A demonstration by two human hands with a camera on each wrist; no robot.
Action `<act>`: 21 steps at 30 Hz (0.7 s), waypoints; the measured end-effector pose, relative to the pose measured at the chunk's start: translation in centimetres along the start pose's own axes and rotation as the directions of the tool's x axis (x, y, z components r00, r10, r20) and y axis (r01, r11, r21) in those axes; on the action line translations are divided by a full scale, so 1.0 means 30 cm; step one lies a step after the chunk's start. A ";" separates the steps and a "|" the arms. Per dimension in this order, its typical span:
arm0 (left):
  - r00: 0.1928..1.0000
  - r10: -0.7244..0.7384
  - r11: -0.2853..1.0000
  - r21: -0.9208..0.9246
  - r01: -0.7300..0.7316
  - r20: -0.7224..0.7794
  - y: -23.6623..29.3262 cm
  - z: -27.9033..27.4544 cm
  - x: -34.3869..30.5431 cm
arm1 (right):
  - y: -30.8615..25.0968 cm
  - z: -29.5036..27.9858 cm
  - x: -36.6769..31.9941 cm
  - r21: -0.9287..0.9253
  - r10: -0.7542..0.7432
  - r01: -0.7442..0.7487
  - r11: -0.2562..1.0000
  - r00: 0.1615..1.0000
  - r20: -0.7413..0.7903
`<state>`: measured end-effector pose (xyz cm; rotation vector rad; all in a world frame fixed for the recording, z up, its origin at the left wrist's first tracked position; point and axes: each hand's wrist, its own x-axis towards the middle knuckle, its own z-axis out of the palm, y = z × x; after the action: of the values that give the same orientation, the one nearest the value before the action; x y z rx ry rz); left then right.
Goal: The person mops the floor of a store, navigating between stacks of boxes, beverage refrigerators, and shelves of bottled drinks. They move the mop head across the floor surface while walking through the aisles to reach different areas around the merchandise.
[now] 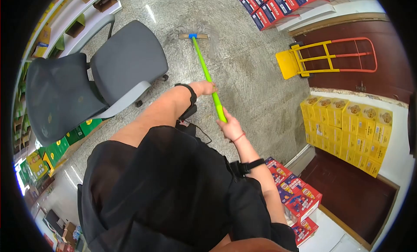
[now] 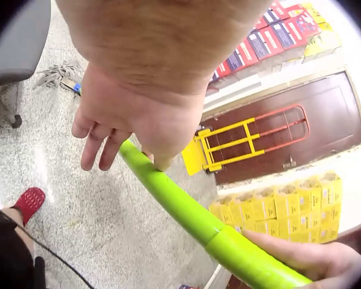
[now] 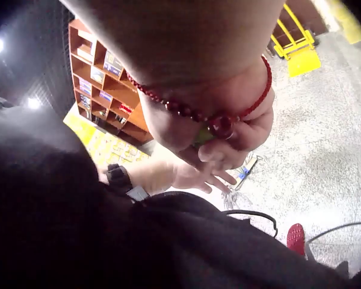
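Observation:
A mop with a bright green handle (image 1: pixel 202 63) reaches forward from the body. Its grey string head (image 1: pixel 186 29) lies spread on the speckled floor, below a blue joint and a wooden bar. My right hand (image 1: pixel 231 128), with a red bracelet at its wrist, grips the top end of the handle. Further down, my left hand (image 1: pixel 203 88) holds the pole between thumb and index finger. In the left wrist view, the other fingers (image 2: pixel 111 147) of that hand stretch loosely away from the pole. The right wrist view shows the right fingers (image 3: pixel 225 156) curled, with most of the handle hidden.
A grey office chair (image 1: pixel 126 56) stands at the left, before shelves. At the right are a yellow and red hand truck (image 1: pixel 312 60) and stacked yellow boxes (image 1: pixel 343 130). Red boxes (image 1: pixel 299 193) sit by my right arm; a dark cable (image 1: pixel 202 132) hangs near my body.

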<state>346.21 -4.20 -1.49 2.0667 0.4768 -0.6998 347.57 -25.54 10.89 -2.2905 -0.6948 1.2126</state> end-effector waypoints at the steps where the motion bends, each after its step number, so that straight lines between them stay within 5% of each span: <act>1: 1.000 0.000 1.000 0.001 0.000 0.004 -0.019 -0.054 0.039 | -0.053 -0.024 0.057 0.002 0.003 -0.003 1.000 1.000 0.001; 8: 0.998 0.026 0.996 0.089 -0.021 -0.052 -0.082 -0.266 0.164 | -0.197 -0.122 0.260 -0.076 0.054 -0.048 0.996 0.995 0.082; 10: 0.998 -0.004 0.998 0.066 0.008 -0.060 -0.079 -0.264 0.176 | -0.192 -0.122 0.265 -0.135 -0.275 0.261 0.956 0.957 -0.092; 11: 0.998 -0.017 0.998 0.059 0.021 -0.061 -0.073 -0.252 0.180 | -0.179 -0.144 0.258 -0.056 -0.036 0.040 0.998 0.998 0.057; 18: 0.997 -0.053 0.991 0.123 0.047 0.048 0.010 -0.119 0.193 | 0.006 -0.148 0.150 -0.148 -0.135 0.137 0.979 0.991 0.023; 21: 0.982 -0.107 0.994 0.002 0.108 0.154 0.126 -0.039 0.142 | 0.065 -0.218 0.038 -0.155 -0.052 0.067 0.986 0.994 0.100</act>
<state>351.96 -4.97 -1.33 1.9738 0.5046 -0.9131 354.09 -27.35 12.36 -2.3321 -0.9187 1.2871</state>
